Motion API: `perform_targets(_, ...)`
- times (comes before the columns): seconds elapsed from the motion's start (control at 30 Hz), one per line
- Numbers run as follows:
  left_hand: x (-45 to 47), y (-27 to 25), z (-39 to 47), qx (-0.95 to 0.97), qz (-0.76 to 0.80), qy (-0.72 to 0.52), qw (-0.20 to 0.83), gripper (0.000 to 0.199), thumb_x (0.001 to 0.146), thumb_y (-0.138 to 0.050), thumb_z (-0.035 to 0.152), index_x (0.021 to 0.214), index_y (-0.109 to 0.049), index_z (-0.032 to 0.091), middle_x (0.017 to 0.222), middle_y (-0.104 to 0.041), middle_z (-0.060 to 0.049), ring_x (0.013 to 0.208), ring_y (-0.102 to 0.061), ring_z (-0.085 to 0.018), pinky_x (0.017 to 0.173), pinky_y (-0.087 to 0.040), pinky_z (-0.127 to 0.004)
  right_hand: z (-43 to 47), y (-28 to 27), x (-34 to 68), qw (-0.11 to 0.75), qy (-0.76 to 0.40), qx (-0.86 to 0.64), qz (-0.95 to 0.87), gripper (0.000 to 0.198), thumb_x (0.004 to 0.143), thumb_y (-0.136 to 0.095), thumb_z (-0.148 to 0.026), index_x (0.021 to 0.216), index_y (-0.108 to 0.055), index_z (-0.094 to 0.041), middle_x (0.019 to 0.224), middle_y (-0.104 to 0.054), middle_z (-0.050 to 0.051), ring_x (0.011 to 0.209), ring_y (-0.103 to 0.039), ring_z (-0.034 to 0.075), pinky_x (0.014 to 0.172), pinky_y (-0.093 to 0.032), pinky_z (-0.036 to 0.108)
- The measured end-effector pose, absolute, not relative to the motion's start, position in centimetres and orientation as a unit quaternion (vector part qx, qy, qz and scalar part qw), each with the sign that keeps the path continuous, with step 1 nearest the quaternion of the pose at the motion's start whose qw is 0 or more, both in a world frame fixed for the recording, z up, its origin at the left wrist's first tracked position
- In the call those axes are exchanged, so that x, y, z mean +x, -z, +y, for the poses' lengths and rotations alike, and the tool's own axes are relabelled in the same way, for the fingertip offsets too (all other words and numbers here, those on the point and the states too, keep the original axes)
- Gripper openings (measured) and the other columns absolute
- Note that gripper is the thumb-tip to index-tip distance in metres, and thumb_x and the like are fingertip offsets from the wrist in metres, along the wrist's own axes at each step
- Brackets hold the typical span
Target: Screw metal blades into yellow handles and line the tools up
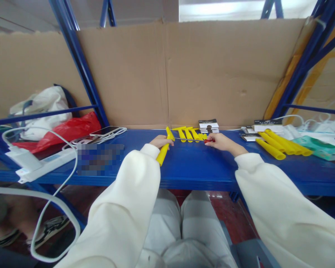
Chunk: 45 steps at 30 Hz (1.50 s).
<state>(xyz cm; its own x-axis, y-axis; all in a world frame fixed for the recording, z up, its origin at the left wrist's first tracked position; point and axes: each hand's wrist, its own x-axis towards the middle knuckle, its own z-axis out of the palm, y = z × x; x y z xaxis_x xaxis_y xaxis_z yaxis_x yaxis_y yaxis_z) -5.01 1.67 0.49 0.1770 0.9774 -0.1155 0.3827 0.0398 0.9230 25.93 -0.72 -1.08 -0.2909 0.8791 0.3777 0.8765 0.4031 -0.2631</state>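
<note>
My left hand (159, 142) is closed around a yellow plastic piece (163, 152), a tapered handle with a short crosspiece near its top. In my right hand (219, 142) is the red handle of a screwdriver (210, 141). Its thin metal shaft runs left across to the crosspiece of the yellow piece; the tip's exact contact is too small to make out. Just behind the shaft lie several similar yellow T-shaped pieces (187, 134) in a row. A stack of small black-and-white boxes or cards (209, 125) stands behind my right hand.
Several yellow tapered tubes (279, 145) lie right on the blue table (195, 167), beside a green packet (318, 146). On the left are a white power strip (47, 163) with cables, a phone (107, 131) and a red bag (64, 130). Cardboard (212, 70) walls the back.
</note>
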Motion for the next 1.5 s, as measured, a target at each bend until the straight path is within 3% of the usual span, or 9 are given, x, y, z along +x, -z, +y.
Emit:
perform_targets(0.47,-4.91,-0.53,1.61,0.617,0.561,-0.325,0.447,0.007,0.073,-0.07,0.004,0.072,-0.072,0.01,0.059,-0.068,0.0,0.041,-0.052,-0.007,0.048,-0.047,-0.02,-1.17,0.86,25.67,0.239,-0.001,-0.551,-0.8,0.016,0.08,-0.065,-0.037,0.076,-0.064,-0.022,0.071,-0.069,0.004,0.069,-0.061,0.02,0.063,-0.044,0.028)
perform_targets(0.97,-4.93,-0.43,1.82,0.626,0.554,-0.319,0.446,0.011,0.067,-0.08,0.009,0.077,-0.076,0.01,0.057,-0.067,0.0,0.043,-0.054,-0.008,0.048,-0.046,-0.02,-0.64,1.18,26.04,0.245,-0.003,-0.544,-0.803,0.019,0.08,-0.066,-0.041,0.079,-0.067,-0.022,0.071,-0.07,0.004,0.068,-0.062,0.02,0.064,-0.045,0.029)
perform_targets(1.23,-4.79,-0.63,1.49,0.617,0.562,-0.33,0.441,0.009,0.073,-0.071,0.005,0.08,-0.075,0.009,0.059,-0.068,0.0,0.041,-0.053,-0.008,0.049,-0.048,-0.021,-1.06,0.85,25.72,0.242,-0.012,-0.551,-0.798,0.016,0.08,-0.066,-0.037,0.077,-0.065,-0.021,0.073,-0.07,0.005,0.068,-0.061,0.02,0.063,-0.044,0.028)
perform_targets(1.5,-4.84,-0.66,1.45,0.62,0.558,-0.331,0.441,0.012,0.071,-0.075,0.007,0.083,-0.075,0.01,0.064,-0.072,-0.002,0.043,-0.055,-0.008,0.05,-0.048,-0.021,-0.94,1.05,25.85,0.248,-0.013,-0.543,-0.802,0.017,0.08,-0.066,-0.039,0.078,-0.066,-0.022,0.073,-0.071,0.004,0.069,-0.061,0.02,0.063,-0.044,0.028)
